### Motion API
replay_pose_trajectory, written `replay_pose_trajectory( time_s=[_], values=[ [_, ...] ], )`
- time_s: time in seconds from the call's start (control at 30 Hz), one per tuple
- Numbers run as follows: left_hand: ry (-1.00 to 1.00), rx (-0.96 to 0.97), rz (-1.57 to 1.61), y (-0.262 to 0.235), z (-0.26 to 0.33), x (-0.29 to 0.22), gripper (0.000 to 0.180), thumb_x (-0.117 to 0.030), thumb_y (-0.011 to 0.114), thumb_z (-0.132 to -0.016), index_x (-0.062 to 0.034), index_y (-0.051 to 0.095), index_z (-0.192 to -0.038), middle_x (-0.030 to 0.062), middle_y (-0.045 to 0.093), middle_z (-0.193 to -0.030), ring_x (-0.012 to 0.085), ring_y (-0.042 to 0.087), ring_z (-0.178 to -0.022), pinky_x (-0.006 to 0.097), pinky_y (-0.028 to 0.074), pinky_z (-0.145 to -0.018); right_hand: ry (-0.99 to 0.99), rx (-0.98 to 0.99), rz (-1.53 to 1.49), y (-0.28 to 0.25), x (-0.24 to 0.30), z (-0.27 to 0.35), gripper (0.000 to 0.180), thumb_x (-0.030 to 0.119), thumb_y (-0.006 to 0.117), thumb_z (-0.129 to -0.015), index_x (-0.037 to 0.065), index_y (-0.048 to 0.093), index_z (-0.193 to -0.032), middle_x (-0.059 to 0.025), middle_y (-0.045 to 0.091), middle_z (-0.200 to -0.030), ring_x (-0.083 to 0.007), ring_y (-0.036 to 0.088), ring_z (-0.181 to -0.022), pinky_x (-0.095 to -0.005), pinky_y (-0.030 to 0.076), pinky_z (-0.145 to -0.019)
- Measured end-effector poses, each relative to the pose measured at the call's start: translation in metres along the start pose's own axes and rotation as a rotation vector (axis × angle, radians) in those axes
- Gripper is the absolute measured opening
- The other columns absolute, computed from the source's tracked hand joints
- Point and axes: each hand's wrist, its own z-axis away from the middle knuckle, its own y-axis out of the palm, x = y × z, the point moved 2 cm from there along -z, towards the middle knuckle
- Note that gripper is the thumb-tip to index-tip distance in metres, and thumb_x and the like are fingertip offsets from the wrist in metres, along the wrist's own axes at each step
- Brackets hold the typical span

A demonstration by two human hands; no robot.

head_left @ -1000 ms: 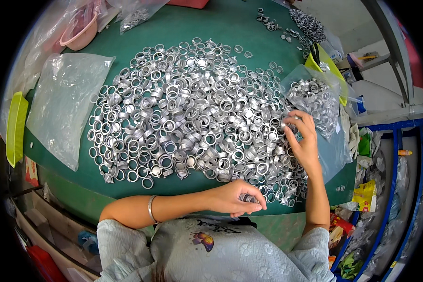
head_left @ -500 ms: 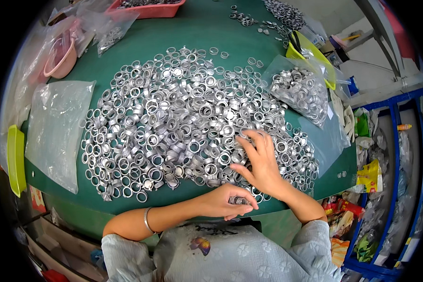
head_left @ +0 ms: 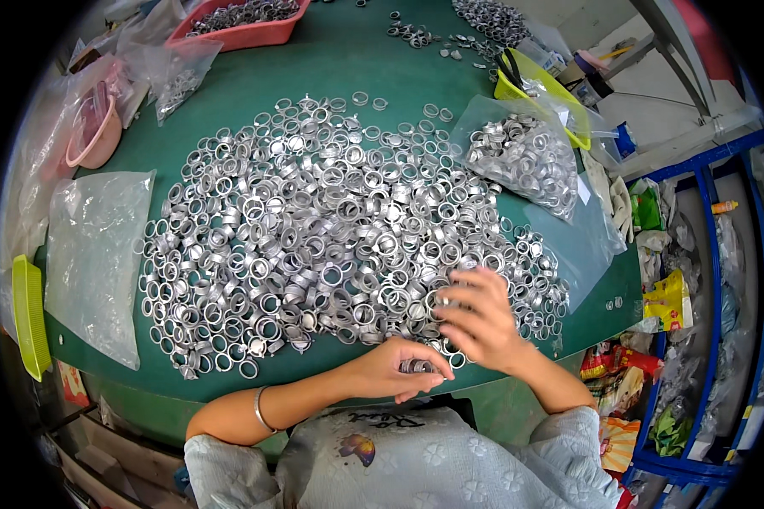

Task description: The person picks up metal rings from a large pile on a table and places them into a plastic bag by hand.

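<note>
A wide, loose pile of silvery metal rings (head_left: 297, 242) covers the middle of the green table. At its near edge my left hand (head_left: 386, 369) is curled, palm inward, around several metal rings (head_left: 414, 366), which show between thumb and fingers. My right hand (head_left: 490, 329) is over the near right part of the pile, just right of my left hand. Its fingers are bent and smeared by motion, and whether a ring is between them I cannot make out.
A clear bag full of rings (head_left: 526, 161) lies at the right, before a yellow-green basket (head_left: 579, 127). Flat plastic bags (head_left: 98, 263) lie left. A red tray (head_left: 267, 36) stands far back, a pink bowl (head_left: 100, 140) far left. Blue shelving (head_left: 706, 254) borders the table's right.
My right hand has drawn back from the pile toward my left hand, its fingers now more bent. My left hand stays curled round the rings. The whole view has shifted slightly.
</note>
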Motion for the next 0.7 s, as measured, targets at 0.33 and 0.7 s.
replay_pose_trajectory(
  time_s=[0.33,0.7],
  values=[
    [0.004,0.029,-0.003,0.000,0.000,-0.002,0.020,-0.013,0.057,-0.091,0.0000,0.062,-0.105,0.0023,0.056,-0.070,0.0045,0.050,-0.049,0.019,0.039,-0.048,0.367,0.057,-0.032,0.008,-0.100,-0.058,0.021,0.006,0.066,-0.076,0.002,0.063,-0.096,-0.0119,0.059,-0.100,-0.0303,0.052,-0.097,-0.0383,0.040,-0.086],
    [-0.043,0.000,0.050,-0.001,0.002,-0.005,0.021,-0.015,0.057,-0.091,0.0004,0.062,-0.104,0.0039,0.056,-0.072,0.0064,0.051,-0.050,0.020,0.039,-0.044,0.426,-0.097,-0.001,-0.001,-0.106,-0.050,0.011,0.001,0.063,-0.074,-0.001,0.063,-0.085,-0.0123,0.062,-0.081,-0.0286,0.058,-0.081,-0.0354,0.044,-0.078]
  ],
)
